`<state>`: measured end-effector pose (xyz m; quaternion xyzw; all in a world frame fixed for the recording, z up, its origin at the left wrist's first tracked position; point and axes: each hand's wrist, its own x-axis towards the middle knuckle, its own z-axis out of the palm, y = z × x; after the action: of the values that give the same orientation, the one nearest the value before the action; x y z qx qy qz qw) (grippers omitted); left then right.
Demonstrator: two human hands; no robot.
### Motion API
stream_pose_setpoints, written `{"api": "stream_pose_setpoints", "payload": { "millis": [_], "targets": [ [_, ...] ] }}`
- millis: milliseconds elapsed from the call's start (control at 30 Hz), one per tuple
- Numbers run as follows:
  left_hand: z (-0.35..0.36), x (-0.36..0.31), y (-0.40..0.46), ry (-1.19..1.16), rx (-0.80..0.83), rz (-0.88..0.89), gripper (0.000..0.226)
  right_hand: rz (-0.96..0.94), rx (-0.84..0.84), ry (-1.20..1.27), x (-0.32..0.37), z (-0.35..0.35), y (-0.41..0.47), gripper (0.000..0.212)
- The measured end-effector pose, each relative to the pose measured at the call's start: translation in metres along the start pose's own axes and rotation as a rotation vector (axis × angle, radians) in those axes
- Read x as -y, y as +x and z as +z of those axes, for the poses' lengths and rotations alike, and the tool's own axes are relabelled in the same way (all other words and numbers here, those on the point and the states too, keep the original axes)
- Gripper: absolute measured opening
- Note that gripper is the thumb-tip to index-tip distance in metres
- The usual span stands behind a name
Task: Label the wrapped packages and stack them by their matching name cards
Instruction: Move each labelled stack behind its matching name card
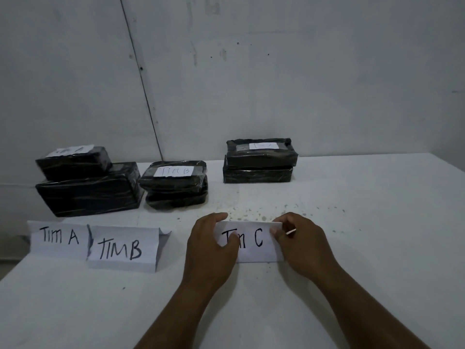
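Note:
Three stacks of black-wrapped packages stand at the back of the white table. The left stack (88, 187) has a white label on its small top package. A "TIM B" label tops the middle stack (175, 185). The right stack (260, 161) also carries a white label. Folded white name cards stand in front: "TIM A" (59, 238), "TIM B" (123, 250) and "TIM C" (254, 244). My left hand (211, 248) grips the left end of the "TIM C" card, and my right hand (299, 243) grips its right end. A thin white stick shows at my right fingers.
The white table (364, 222) ends against a grey wall at the back, and its left edge runs near the "TIM A" card. Small dark specks mark the surface behind the "TIM C" card.

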<state>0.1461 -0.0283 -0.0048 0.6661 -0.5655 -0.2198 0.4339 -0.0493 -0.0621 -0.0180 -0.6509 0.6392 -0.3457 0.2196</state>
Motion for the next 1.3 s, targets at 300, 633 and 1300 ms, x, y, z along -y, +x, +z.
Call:
{"api": "stream_pose_setpoints", "payload": {
  "millis": [300,633,1300],
  "targets": [
    [0.016,-0.009,-0.002,-0.041,0.044,0.02,0.044,0.042,-0.072,0.0,-0.011,-0.014,-0.009,0.006],
    [0.005,-0.002,-0.004,-0.019,0.066,0.056,0.054,0.14,-0.105,-0.118,0.005,-0.019,-0.016,0.034],
    [-0.129,0.033,0.119,0.401,0.039,-0.084,0.057,-0.446,0.119,-0.511,0.171,0.111,0.072,0.069]
  ]
}}
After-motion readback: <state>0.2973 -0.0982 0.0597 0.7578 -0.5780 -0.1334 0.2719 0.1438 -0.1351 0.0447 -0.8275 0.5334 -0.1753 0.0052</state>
